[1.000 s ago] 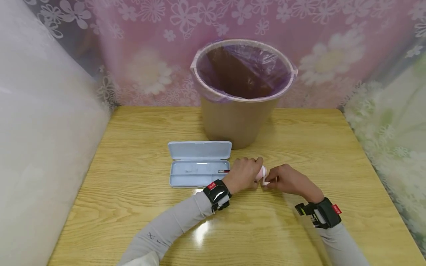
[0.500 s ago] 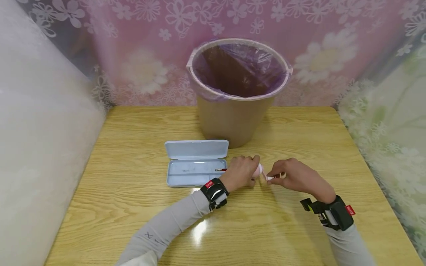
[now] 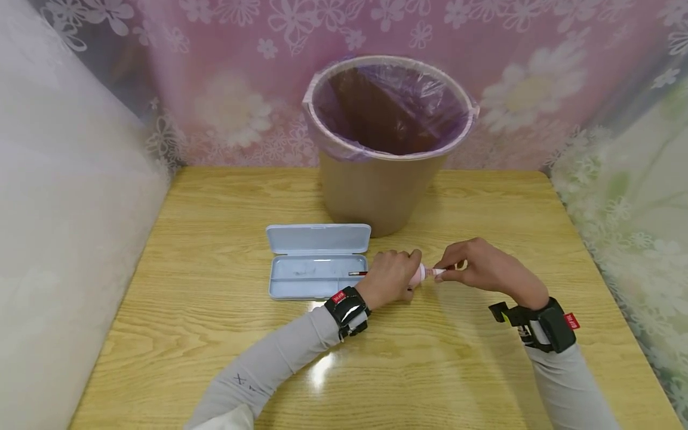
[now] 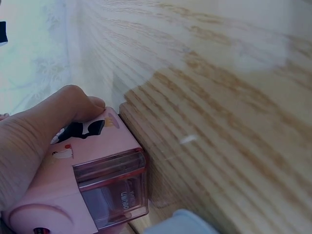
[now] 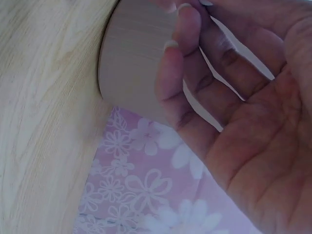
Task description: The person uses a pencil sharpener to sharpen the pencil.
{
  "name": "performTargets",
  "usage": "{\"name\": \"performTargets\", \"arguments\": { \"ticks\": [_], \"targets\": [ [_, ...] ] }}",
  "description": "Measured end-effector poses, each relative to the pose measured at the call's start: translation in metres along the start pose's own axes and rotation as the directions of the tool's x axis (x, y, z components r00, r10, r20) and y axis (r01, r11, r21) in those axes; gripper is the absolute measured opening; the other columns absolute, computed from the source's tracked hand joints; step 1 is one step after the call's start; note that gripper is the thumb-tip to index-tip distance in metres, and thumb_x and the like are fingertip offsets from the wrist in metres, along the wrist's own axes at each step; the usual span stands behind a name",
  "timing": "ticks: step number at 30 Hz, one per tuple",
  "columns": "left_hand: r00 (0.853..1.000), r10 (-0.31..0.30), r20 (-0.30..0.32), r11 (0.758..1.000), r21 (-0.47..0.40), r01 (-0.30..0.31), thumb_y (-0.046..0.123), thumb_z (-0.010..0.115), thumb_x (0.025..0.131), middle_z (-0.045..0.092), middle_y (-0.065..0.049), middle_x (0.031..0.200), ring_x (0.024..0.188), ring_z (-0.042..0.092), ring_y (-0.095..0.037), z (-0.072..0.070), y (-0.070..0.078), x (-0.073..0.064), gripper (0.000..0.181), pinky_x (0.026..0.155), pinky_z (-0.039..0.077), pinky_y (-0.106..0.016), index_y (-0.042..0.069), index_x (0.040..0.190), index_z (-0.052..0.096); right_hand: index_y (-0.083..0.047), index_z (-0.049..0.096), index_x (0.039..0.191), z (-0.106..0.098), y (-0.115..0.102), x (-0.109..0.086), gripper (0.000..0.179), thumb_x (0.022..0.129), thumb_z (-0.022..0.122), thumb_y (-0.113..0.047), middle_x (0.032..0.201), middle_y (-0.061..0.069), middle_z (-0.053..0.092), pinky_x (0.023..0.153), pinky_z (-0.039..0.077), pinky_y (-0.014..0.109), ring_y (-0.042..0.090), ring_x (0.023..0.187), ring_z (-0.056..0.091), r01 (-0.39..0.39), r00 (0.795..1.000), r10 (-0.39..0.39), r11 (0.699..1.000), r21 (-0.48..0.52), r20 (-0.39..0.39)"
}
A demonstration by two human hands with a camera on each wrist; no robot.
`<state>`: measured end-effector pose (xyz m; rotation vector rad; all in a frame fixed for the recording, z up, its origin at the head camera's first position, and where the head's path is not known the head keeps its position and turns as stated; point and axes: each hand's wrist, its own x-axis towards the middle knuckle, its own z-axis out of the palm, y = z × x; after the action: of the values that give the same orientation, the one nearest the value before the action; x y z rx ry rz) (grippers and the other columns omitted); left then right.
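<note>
My left hand (image 3: 389, 278) grips a pink crank pencil sharpener (image 4: 66, 161), thumb lying over its printed side. Its clear shavings drawer (image 4: 117, 195) faces the left wrist camera. From the sharpener's left end a dark red pencil (image 3: 359, 273) sticks out, its metal-banded tip over the case. On the other side, my right hand (image 3: 478, 269) pinches the white knob of the crank handle (image 3: 439, 272) between thumb and fingertips. The right wrist view shows that hand's palm and curled fingers (image 5: 170, 80), while the knob is hidden there.
Beside my left hand lies an open light-blue pencil case (image 3: 303, 291), lid (image 3: 317, 239) raised. Behind it stands a tall beige bin (image 3: 376, 191) lined with a purple bag. Floral curtains (image 3: 236, 107) close off the back and sides of the wooden table (image 3: 242, 209).
My right hand has moved up and to the right, swinging the crank handle from low beside the sharpener to pointing outward. My left hand holds the sharpener in nearly the same place.
</note>
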<state>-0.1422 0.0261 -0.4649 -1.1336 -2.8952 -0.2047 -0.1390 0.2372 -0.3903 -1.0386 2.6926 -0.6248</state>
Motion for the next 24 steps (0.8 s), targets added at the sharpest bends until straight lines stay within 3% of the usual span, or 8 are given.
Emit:
{"name": "performTargets", "arguments": {
  "ticks": [6,13,24],
  "targets": [
    [1.000,0.005,-0.015,1.000,0.014,-0.005,0.041,0.084,0.077,0.067,0.004,0.085,0.069,0.065,-0.014,-0.003,0.002,0.004,0.047,0.052,0.050,-0.031,0.015,0.104,0.055,-0.015,0.082,0.098,-0.006,0.009,0.007,0.014,0.086,0.079,-0.010,0.089,-0.010,0.072,0.061,0.047,0.022,-0.001,0.071,0.058,0.001,0.996,-0.002,1.000,-0.011,-0.084],
    [0.999,0.033,-0.005,0.999,0.036,-0.033,0.044,0.083,0.077,0.067,0.005,0.082,0.065,0.063,-0.012,0.000,0.009,-0.002,0.048,0.050,0.048,-0.028,0.015,0.104,0.056,-0.017,0.082,0.103,0.000,0.016,0.000,0.015,0.089,0.077,-0.013,0.095,-0.008,0.075,0.062,0.045,0.023,-0.002,0.075,0.057,-0.044,0.998,0.049,0.992,0.118,-0.043],
    [1.000,0.002,0.003,1.000,0.017,-0.002,0.046,0.085,0.075,0.068,0.005,0.087,0.071,0.065,-0.013,-0.002,0.003,-0.001,0.056,0.053,0.051,-0.029,0.015,0.112,0.056,-0.016,0.083,0.100,-0.004,0.022,0.021,0.013,0.088,0.077,-0.014,0.089,-0.009,0.073,0.061,0.046,0.022,-0.004,0.069,0.055,0.038,0.999,-0.037,0.997,0.067,-0.027]
  ]
}}
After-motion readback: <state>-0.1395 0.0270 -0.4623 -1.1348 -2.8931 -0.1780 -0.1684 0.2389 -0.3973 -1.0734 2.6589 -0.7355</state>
